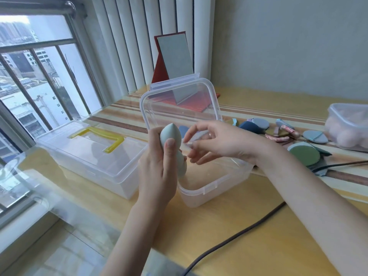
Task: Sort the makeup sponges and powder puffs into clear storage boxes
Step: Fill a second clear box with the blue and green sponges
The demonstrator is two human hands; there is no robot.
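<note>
Above the open clear box on the table, the left hand grips pale green sponges, while the right hand hovers beside them, fingers loosely curled, holding nothing.

A pale green teardrop sponge stands point-up above an open clear box, whose lid is raised upright. Coloured flat puffs lie scattered on the table to the right, near a clear box of pink sponges.
</note>
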